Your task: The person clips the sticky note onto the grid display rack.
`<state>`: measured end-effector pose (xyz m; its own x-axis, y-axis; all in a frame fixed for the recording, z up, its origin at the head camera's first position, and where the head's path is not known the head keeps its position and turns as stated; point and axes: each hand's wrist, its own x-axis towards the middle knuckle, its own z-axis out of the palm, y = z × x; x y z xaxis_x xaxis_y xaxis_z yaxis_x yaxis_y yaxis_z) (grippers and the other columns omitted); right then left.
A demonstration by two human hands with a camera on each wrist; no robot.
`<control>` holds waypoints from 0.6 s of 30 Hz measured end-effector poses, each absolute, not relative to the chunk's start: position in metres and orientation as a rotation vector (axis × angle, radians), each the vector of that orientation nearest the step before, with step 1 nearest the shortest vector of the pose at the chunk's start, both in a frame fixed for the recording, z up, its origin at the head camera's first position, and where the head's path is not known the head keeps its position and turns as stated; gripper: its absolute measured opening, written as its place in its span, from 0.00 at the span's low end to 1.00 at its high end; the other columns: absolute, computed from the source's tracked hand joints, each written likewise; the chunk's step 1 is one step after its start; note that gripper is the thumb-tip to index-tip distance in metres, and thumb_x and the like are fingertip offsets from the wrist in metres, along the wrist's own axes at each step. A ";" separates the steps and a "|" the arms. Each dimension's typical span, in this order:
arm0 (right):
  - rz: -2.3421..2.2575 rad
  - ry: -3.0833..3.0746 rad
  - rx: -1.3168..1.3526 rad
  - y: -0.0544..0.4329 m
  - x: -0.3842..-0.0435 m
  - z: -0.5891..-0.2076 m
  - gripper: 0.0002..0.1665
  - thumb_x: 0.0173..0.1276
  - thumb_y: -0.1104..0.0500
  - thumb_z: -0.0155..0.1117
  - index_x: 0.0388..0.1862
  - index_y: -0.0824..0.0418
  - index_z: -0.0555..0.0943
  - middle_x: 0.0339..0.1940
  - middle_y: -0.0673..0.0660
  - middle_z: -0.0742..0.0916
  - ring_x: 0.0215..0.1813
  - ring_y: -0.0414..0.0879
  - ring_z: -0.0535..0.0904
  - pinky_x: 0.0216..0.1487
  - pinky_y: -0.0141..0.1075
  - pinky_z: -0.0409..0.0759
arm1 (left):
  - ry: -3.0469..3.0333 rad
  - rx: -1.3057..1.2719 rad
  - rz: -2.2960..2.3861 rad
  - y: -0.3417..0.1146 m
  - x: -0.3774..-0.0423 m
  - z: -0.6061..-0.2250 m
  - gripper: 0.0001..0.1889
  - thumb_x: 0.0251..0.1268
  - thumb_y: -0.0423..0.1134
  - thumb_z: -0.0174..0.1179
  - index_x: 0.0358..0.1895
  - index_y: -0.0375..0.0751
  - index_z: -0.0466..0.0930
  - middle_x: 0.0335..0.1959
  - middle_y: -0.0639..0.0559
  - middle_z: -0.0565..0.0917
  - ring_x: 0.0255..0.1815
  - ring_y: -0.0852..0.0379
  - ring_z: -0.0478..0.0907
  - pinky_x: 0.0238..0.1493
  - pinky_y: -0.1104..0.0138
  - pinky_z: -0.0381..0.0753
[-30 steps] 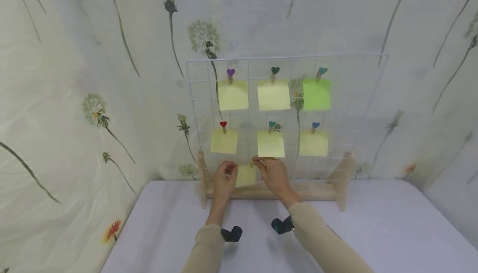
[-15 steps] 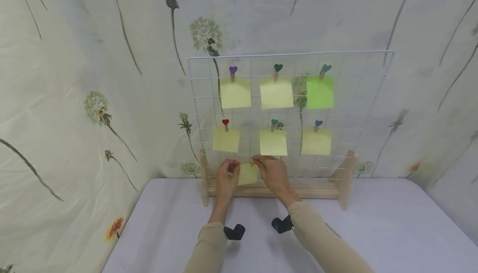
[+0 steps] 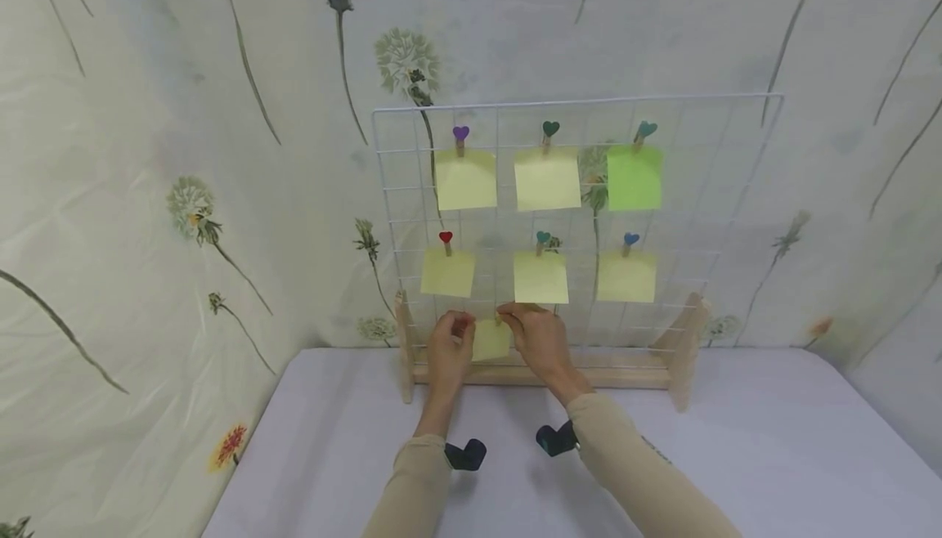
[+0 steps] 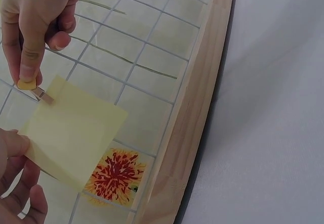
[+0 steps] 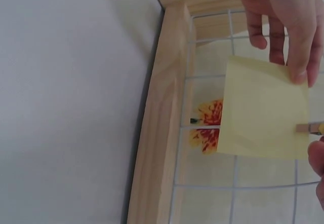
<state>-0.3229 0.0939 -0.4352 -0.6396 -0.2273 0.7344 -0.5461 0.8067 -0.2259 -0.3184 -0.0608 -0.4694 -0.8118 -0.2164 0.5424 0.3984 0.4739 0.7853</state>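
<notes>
A yellow sticky note (image 3: 491,340) lies against the lower part of the white wire grid (image 4: 136,62). My left hand (image 3: 451,350) pinches its left edge between thumb and fingers. A small wooden clothespin (image 4: 44,98) with a yellow top sits on the note's upper edge, as the left wrist view shows. My right hand (image 3: 540,342) pinches the clothespin's top end between thumb and finger. In the right wrist view the note (image 5: 266,107) hangs flat, with the clothespin (image 5: 308,128) at its edge and the left thumb at one corner.
Higher on the grid, two rows of notes hang from heart-topped clothespins; one note (image 3: 634,178) is green, the others yellow. A wooden stand (image 3: 618,378) holds the grid upright on the white-covered table (image 3: 331,456). Flower-printed cloth (image 3: 243,39) hangs behind.
The head view has shifted slightly, so the grid sits a little higher and to the right. Both hands keep their hold on the note and the clothespin.
</notes>
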 end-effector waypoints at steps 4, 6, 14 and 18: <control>0.577 -2.267 0.569 0.093 -0.325 -0.435 0.06 0.64 0.59 0.64 0.38 0.55 0.86 0.33 0.53 0.90 0.25 0.43 0.84 0.24 0.36 0.79 | -2.133 -0.137 -1.349 -0.061 -0.319 -0.468 0.05 0.61 0.32 0.61 0.38 0.43 0.80 0.32 0.49 0.84 0.32 0.55 0.79 0.30 0.71 0.75; 0.578 -2.265 0.569 0.092 -0.325 -0.435 0.06 0.64 0.59 0.64 0.38 0.55 0.86 0.33 0.53 0.90 0.26 0.44 0.84 0.24 0.36 0.80 | -2.136 -0.133 -1.352 -0.061 -0.319 -0.468 0.05 0.60 0.31 0.61 0.38 0.43 0.80 0.32 0.49 0.84 0.32 0.55 0.79 0.30 0.71 0.75; 0.577 -2.255 0.559 0.093 -0.324 -0.436 0.05 0.62 0.59 0.65 0.36 0.55 0.86 0.32 0.53 0.90 0.23 0.42 0.82 0.22 0.35 0.77 | -2.126 -0.142 -1.346 -0.060 -0.318 -0.466 0.04 0.60 0.31 0.61 0.37 0.42 0.80 0.32 0.49 0.84 0.32 0.55 0.79 0.31 0.70 0.76; 0.599 -2.251 0.562 0.093 -0.324 -0.438 0.05 0.62 0.59 0.65 0.36 0.55 0.86 0.32 0.53 0.90 0.25 0.44 0.84 0.23 0.37 0.78 | -2.123 -0.153 -1.345 -0.060 -0.318 -0.468 0.04 0.60 0.30 0.61 0.36 0.42 0.80 0.31 0.49 0.84 0.31 0.55 0.79 0.31 0.70 0.76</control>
<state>-0.3237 0.0928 -0.4380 -0.6393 -0.2129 0.7389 -0.5519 0.7962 -0.2480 -0.3184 -0.0599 -0.4679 -0.8047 -0.2196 0.5516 0.4049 0.4766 0.7804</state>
